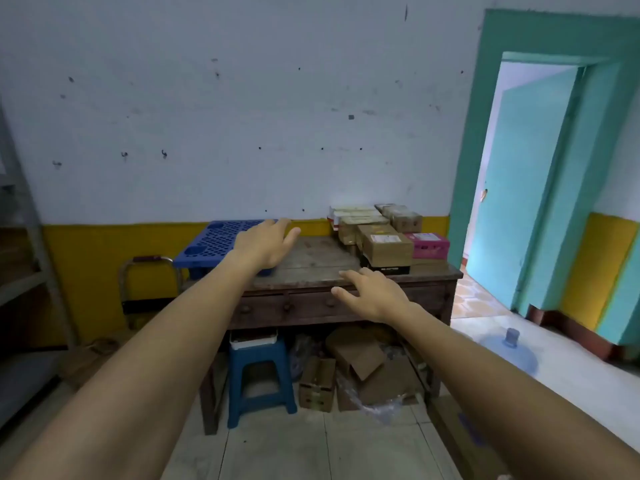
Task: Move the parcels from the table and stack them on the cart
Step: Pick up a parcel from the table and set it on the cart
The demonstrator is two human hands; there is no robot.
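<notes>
**Operator:** What's closest to me?

**Spotter:** Your 2 hands. Your right hand (372, 294) hangs in front of the table's (311, 268) front edge, fingers spread and loose, gripping nothing. Your left hand (265, 245) reaches further, over the table's left half, fingers straight and also empty.

**Operator:** Where are the parcels?

**Spotter:** All on the table's right end, with none on the cart that I can see. The parcels (381, 233) sit in rows running from near the table's front edge back to the wall (242, 133). Nearest you is a brown box (388, 249) on top of a black box (386, 270). A pink box (427, 245) sits just beside them, toward the table's right edge.

**Operator:** Which hand leads?

**Spotter:** Your right, I'd say. The brown box lies ahead and slightly right of those fingers. Its long side runs roughly across the table, so a 2-handed hold on its short ends looks natural. Your left hand has to cross over first.

**Operator:** Anything in the way?

**Spotter:** I see nothing between your right fingers and the stack. Under the table stand a blue stool (258, 375) and loose cartons (360, 368), so mind your feet. A blue perforated panel (214, 242) covers the table's left end, and I can't tell whether your left hand touches it. What I take for the cart (147, 282), a metal-handled frame, stands left of the table by the wall.
</notes>
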